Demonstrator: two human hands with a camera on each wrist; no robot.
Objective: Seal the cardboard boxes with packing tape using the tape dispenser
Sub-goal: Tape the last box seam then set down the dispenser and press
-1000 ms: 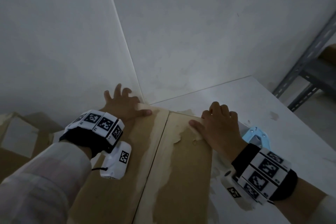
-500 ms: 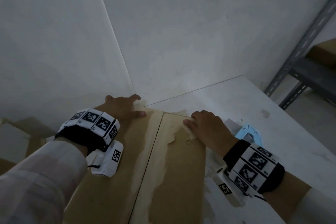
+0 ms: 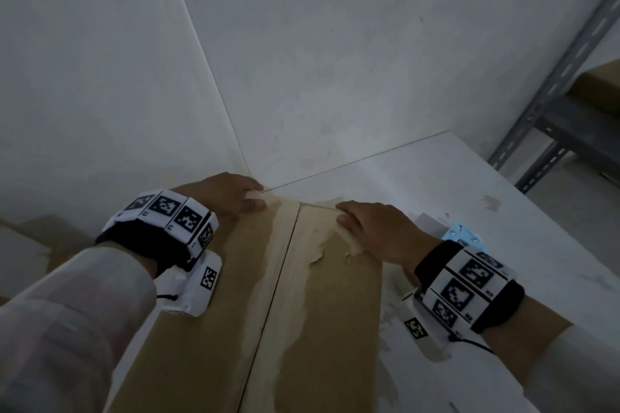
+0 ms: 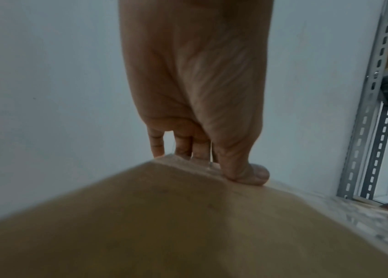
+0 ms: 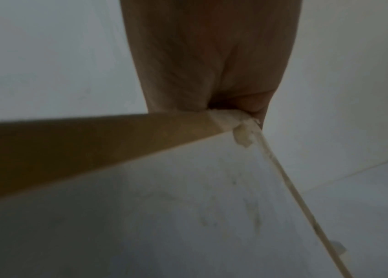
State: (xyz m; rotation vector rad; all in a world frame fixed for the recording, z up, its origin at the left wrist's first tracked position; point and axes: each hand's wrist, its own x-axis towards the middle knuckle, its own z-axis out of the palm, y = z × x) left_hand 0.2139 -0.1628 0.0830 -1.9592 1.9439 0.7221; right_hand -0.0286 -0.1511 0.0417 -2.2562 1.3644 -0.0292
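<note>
2 flaps of the cardboard box [image 3: 235, 329] lie closed under my hands, meeting in 1 seam down the middle, with pale torn strips along both sides of it. My left hand [image 3: 228, 193] hooks the far edge of the left flap: fingers [image 4: 157, 143] curled over and down the far side, thumb [image 4: 247, 171] pressed on top, so the grip pinches the cardboard rim. My right hand [image 3: 379, 231] does the same at the far right corner, thumb on top near the torn patch; the right wrist view shows the palm clamped on that corner, fingers hidden behind it. Box sits on the white desk [image 3: 486, 204], pushed toward the wall corner. Light-blue tape dispenser [image 3: 464, 236] lies on the desk just beside my right wrist, partly hidden. Grey metal shelving [image 3: 550, 117] stands at right.
</note>
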